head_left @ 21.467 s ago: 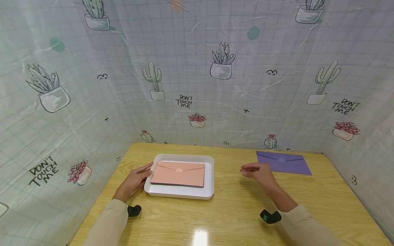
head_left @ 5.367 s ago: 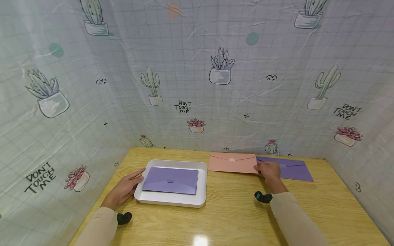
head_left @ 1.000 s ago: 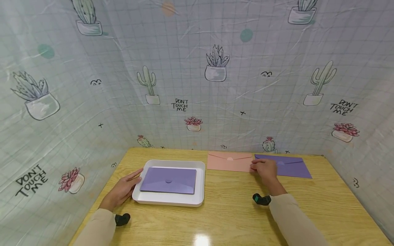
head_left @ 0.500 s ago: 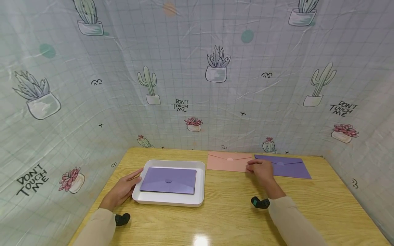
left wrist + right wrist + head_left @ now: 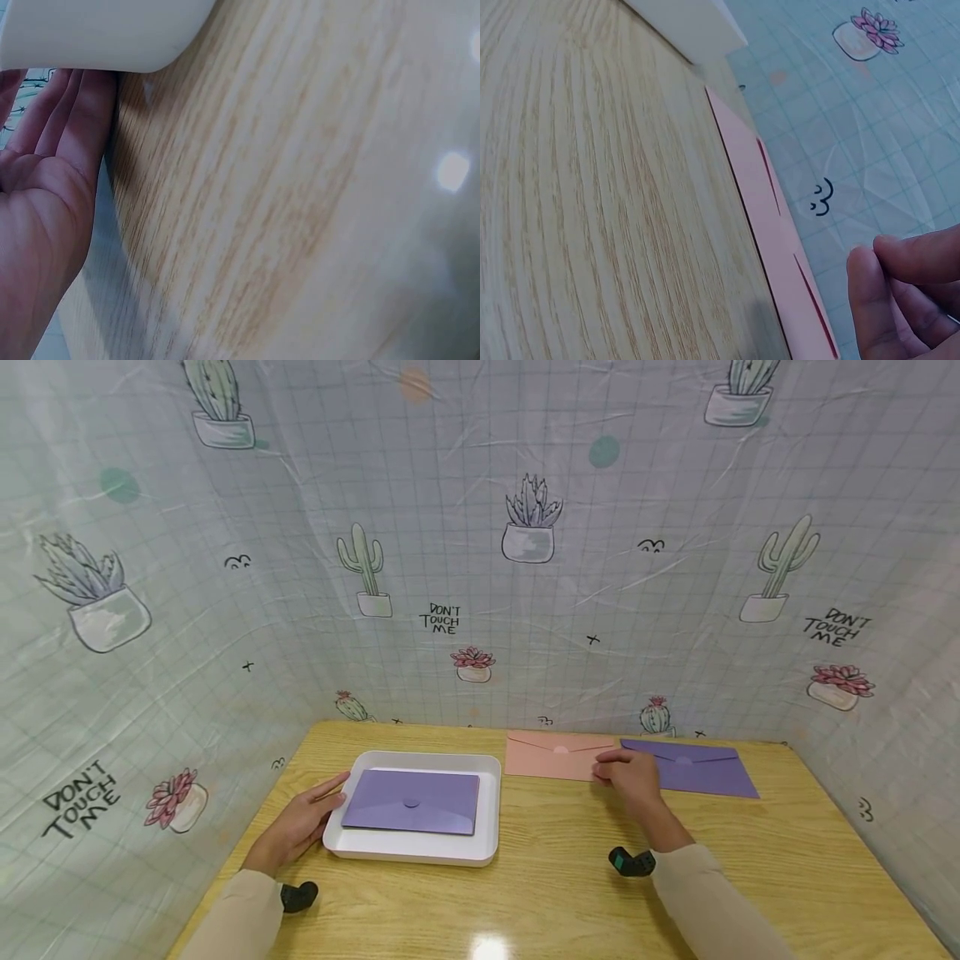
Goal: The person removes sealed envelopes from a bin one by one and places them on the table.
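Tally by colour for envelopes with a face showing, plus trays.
White tray: 1
Purple envelopes, one in the tray, one outside: 2
Pink envelope: 1
Total: 4
Anything under the tray's top envelope can't be counted from here.

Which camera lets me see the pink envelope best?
The head view: it shows the pink envelope almost whole, with the right hand hiding a corner. The right wrist view shows it at a slant, cut off at the bottom. The left wrist view doesn't show it at all.
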{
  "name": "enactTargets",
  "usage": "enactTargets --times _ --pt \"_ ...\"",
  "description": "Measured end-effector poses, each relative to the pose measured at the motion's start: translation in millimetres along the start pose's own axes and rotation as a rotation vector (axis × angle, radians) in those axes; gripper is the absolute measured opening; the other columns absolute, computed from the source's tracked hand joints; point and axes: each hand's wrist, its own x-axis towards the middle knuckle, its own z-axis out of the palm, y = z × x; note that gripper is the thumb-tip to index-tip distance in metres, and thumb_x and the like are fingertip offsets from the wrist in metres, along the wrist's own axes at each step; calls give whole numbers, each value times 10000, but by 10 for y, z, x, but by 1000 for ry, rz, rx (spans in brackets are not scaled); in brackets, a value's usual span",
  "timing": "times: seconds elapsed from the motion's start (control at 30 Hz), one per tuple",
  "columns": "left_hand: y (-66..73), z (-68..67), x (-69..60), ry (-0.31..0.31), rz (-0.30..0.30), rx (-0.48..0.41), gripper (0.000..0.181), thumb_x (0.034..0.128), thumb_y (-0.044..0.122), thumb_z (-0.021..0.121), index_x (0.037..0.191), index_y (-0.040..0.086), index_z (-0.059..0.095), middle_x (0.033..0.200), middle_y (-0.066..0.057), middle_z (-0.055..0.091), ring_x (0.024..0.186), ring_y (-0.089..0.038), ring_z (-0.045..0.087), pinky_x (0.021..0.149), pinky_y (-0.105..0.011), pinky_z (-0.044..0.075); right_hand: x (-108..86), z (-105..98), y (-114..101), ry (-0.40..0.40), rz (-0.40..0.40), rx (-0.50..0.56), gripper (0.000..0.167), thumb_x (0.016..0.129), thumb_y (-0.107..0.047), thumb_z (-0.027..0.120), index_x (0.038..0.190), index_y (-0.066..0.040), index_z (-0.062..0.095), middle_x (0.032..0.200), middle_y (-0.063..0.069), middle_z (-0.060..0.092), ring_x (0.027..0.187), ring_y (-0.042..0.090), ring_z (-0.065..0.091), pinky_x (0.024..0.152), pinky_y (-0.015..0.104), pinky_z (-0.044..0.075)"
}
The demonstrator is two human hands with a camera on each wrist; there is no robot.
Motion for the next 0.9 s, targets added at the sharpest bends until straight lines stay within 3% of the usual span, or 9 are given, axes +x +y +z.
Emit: enactTargets --times 0.5,0.73,0.9 --pt "-15 0 1 -2 -2 -5 605 1117 321 487 1672 270 251 1759 -185 110 1597 -422 236 1188 -485 471 -101 154 -77 -20 -26 -7 310 938 34 711 1231 133 685 965 108 783 776 88 756 833 358 663" --pt "-13 -7 10 3 -6 3 604 1121 323 477 1674 266 241 1758 -194 101 1599 -435 216 1230 -551 399 -168 257 -125 -35 -47 16 302 920 64 719 1207 149 687 884 65 783 746 91 754 760 307 665" --pt "-13 -6 20 8 -13 -3 602 1119 325 483 1672 275 250 1762 -176 105 1601 -413 229 1227 -530 412 -193 335 -115 -39 -65 6 275 904 79 729 1167 156 702 894 110 789 733 100 753 744 309 666"
